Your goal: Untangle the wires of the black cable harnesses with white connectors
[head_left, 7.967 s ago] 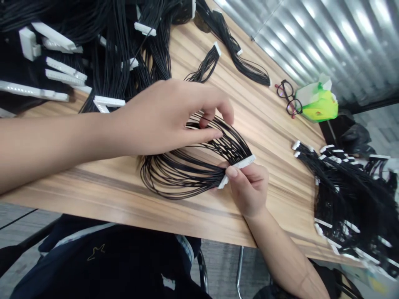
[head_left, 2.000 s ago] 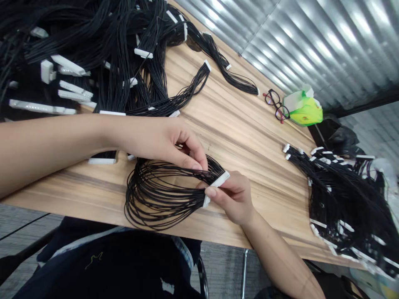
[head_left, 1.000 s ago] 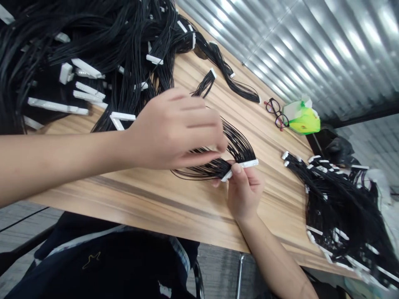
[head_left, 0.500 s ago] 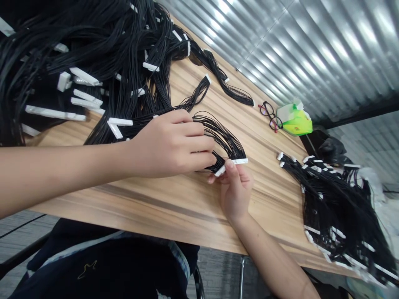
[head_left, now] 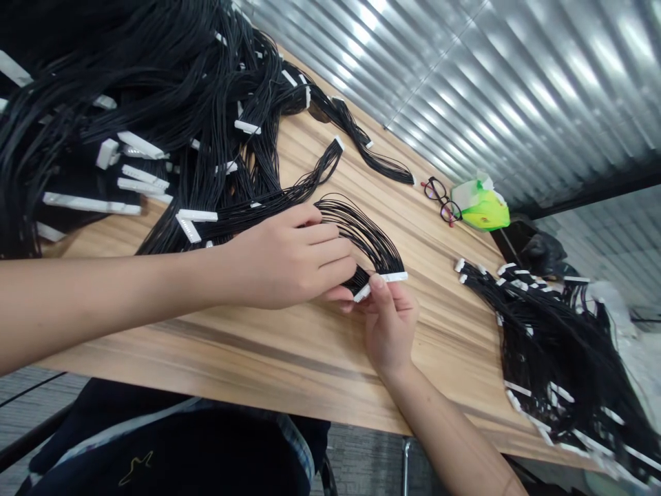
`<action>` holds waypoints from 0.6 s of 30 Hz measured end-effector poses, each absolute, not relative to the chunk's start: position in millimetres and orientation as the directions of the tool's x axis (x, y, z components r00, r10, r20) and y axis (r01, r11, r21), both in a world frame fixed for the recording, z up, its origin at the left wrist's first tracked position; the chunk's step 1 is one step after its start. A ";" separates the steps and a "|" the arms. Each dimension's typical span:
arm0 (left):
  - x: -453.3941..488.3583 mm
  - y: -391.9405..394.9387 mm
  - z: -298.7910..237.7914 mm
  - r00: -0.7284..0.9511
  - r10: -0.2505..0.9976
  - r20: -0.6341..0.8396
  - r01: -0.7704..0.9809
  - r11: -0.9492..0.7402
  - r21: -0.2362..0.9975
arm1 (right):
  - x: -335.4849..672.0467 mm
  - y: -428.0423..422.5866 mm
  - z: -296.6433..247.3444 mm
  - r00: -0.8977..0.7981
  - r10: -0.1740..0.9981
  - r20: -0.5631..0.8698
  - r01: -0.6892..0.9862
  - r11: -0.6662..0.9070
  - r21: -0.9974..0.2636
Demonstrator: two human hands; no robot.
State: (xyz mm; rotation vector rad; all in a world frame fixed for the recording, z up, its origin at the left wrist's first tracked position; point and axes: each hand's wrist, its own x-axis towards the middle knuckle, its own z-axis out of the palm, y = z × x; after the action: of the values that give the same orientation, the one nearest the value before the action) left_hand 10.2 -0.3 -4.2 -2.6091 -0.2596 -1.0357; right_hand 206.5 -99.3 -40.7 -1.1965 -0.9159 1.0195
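A wire harness (head_left: 374, 238) of thin black wires with white connectors bends in an arc over the table in front of me. My right hand (head_left: 388, 310) pinches two of its white connectors, one long connector (head_left: 393, 277) pointing right and a second connector (head_left: 362, 293) slanting down to the left. My left hand (head_left: 299, 258) lies palm down over the wires just left of those connectors, its fingers curled round the bundle; the fingertips are partly hidden. Behind my left wrist, two other white connectors (head_left: 195, 216) form a V.
A large heap of black harnesses (head_left: 170, 83) covers the table's left. Another pile (head_left: 562, 351) lies at the right. Glasses (head_left: 443, 200) and a green-and-white packet (head_left: 483, 204) rest near the back edge, by a corrugated metal wall (head_left: 490, 89). The wooden table (head_left: 289, 365) spans between.
The view has shifted a little, so most things sit slightly lower. My left thumb now shows beside the lower connector. Both hands keep their places on the wire harness.
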 end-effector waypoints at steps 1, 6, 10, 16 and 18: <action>9.3 0.4 -4.4 0.722 0.066 0.688 0.272 -0.942 -0.195 | 207.2 -98.9 -40.8 0.300 0.953 0.039 -0.127 0.080 -0.989; 1.1 4.6 -3.6 0.705 0.121 0.699 0.248 -0.965 -0.083 | 211.1 -97.9 -40.4 0.323 0.942 0.091 -0.071 0.120 -0.990; -1.9 4.8 -4.6 0.730 0.137 0.670 0.228 -0.972 -0.049 | 213.5 -100.0 -39.0 0.343 0.934 0.102 -0.043 0.124 -0.991; 0.6 -3.3 -9.9 0.728 0.191 0.658 0.324 -0.942 -0.084 | 213.0 -95.0 -37.4 0.366 0.928 0.072 -0.054 0.099 -0.994; 0.2 -1.2 -8.6 0.721 0.254 0.645 0.399 -0.913 -0.087 | 213.1 -92.3 -36.5 0.371 0.926 0.066 -0.081 0.103 -0.991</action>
State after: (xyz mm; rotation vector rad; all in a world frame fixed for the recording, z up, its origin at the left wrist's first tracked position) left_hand 0.2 -1.2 -8.6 -2.7058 -0.5204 -0.9663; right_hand 213.1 -92.3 -36.5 -1.2304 -0.9004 0.9157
